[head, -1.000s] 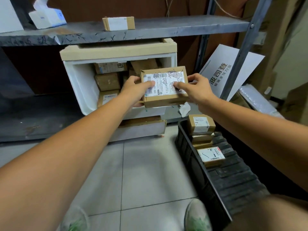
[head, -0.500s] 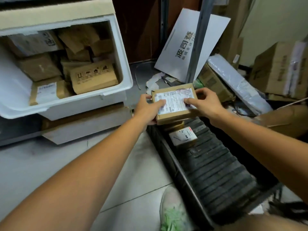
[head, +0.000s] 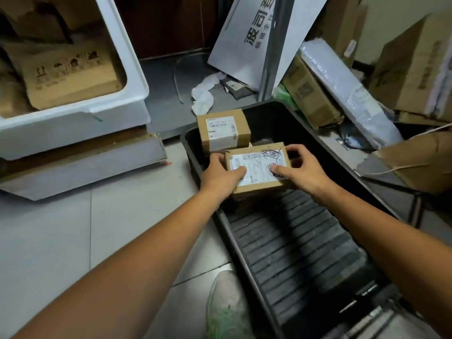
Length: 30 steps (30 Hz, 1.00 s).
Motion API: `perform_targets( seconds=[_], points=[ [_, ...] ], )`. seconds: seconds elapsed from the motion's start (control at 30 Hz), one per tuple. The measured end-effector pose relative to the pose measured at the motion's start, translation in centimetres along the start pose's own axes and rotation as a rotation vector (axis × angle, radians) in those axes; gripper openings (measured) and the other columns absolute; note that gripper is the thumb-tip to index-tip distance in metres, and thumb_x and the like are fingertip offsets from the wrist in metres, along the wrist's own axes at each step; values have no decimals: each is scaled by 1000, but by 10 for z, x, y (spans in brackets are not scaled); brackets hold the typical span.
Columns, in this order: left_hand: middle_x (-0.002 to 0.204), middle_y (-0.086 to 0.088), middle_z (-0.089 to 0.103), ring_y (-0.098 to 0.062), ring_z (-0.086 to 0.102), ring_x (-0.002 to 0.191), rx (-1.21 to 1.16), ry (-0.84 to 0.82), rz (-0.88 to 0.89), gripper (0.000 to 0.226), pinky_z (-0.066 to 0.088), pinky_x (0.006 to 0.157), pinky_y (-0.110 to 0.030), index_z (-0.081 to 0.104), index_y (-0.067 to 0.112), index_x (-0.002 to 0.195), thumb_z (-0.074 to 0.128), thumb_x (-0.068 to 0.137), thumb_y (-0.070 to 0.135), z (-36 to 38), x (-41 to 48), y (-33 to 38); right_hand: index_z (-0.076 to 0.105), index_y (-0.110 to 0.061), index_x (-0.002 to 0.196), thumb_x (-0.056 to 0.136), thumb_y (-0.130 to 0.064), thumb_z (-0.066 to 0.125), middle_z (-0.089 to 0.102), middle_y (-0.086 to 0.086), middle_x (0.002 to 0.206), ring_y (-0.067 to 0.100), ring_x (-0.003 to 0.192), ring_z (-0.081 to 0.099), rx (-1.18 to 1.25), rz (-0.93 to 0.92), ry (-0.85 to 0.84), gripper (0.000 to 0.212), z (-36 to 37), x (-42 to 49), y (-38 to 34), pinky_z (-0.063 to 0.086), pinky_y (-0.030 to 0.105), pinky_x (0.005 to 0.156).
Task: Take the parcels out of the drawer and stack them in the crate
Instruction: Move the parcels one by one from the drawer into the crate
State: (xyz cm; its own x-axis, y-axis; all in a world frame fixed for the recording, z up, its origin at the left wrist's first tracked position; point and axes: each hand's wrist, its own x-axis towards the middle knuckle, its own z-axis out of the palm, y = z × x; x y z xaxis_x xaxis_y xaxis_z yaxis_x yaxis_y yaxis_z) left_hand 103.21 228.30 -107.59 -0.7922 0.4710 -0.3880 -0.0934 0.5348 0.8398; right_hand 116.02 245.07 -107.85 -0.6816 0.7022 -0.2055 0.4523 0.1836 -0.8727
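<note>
A flat brown parcel [head: 256, 171] with a scribbled white label sits low inside the black crate [head: 300, 243], on top of another parcel that it mostly hides. My left hand [head: 220, 176] grips its left edge and my right hand [head: 299, 171] grips its right edge, thumbs on the label. Just behind it a taller labelled parcel [head: 223, 129] stands at the crate's far left corner. The white drawer [head: 80, 119] at the upper left is open and holds more brown parcels [head: 68, 74].
A white printed board [head: 247, 33] leans on a metal shelf post [head: 274, 45] behind the crate. Cardboard boxes [head: 413, 62] and a bubble-wrapped package [head: 347, 91] crowd the right side. Grey tile floor [head: 73, 241] lies to the left; a shoe [head: 226, 307] stands beside the crate.
Both hands carried the labelled parcel from in front of the drawer, rightwards and down into the crate. It now rests on the parcel that lay on the crate floor.
</note>
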Motion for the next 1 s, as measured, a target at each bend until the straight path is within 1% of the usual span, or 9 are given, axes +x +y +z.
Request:
perform_targets(
  seconds=[0.07,0.13,0.23,0.33,0.4,0.6,0.73,0.83,1.0],
  points=[
    [129,0,60,-21,61,113,70,10,14,57,54,98,-43,39,25,129,75,85,35,10,5,-2,54,-24,129,76,-22,87,64,-1,106,8,86,60,14,11,-12,63,1,6,8,52,26,67],
    [132,-2,57,-23,59,115,103,9,-2,65,52,99,-43,35,24,134,75,83,36,19,10,-5,53,-24,130,77,-20,86,63,-2,105,7,86,60,12,15,-22,62,0,13,16,50,24,68],
    [134,-5,53,-25,57,116,116,9,-23,69,51,101,-45,32,25,133,76,81,37,29,18,-10,53,-27,129,77,-22,86,62,-2,110,9,92,60,-15,29,-51,62,0,23,25,53,29,73],
    [135,-6,54,-25,59,116,99,22,-49,70,51,101,-44,33,25,135,76,80,35,31,24,-13,54,-32,126,76,-25,86,61,-6,106,15,98,62,-17,39,-69,60,4,30,30,59,45,84],
    [134,-6,54,-26,59,115,83,37,-70,70,51,102,-45,34,25,135,77,80,33,33,28,-15,54,-34,123,76,-24,86,61,-6,104,19,99,63,-12,43,-73,58,6,36,32,59,48,86],
    [127,-5,57,-26,60,113,8,49,-133,59,51,101,-43,38,20,129,74,83,22,34,36,-12,53,-34,121,75,-27,86,63,-5,104,16,96,64,-54,44,-114,57,11,46,32,58,48,88],
    [106,0,56,-25,63,107,-42,19,-189,51,57,93,-42,36,21,123,72,86,13,31,39,-7,52,-32,127,76,-24,85,61,-6,105,15,96,63,-84,61,-144,61,12,52,27,58,45,90],
    [116,-4,59,-26,63,107,-38,0,-228,58,58,90,-43,37,17,133,71,87,12,29,44,-6,51,-29,133,77,-23,85,63,-1,111,15,98,64,-93,76,-172,66,13,57,26,57,43,91],
    [128,-11,58,-31,59,113,240,-63,-202,60,56,93,-44,41,14,138,72,86,16,19,48,7,42,-28,149,81,-27,81,61,1,125,24,116,59,-226,115,-273,79,8,63,22,51,46,101]
  ],
)
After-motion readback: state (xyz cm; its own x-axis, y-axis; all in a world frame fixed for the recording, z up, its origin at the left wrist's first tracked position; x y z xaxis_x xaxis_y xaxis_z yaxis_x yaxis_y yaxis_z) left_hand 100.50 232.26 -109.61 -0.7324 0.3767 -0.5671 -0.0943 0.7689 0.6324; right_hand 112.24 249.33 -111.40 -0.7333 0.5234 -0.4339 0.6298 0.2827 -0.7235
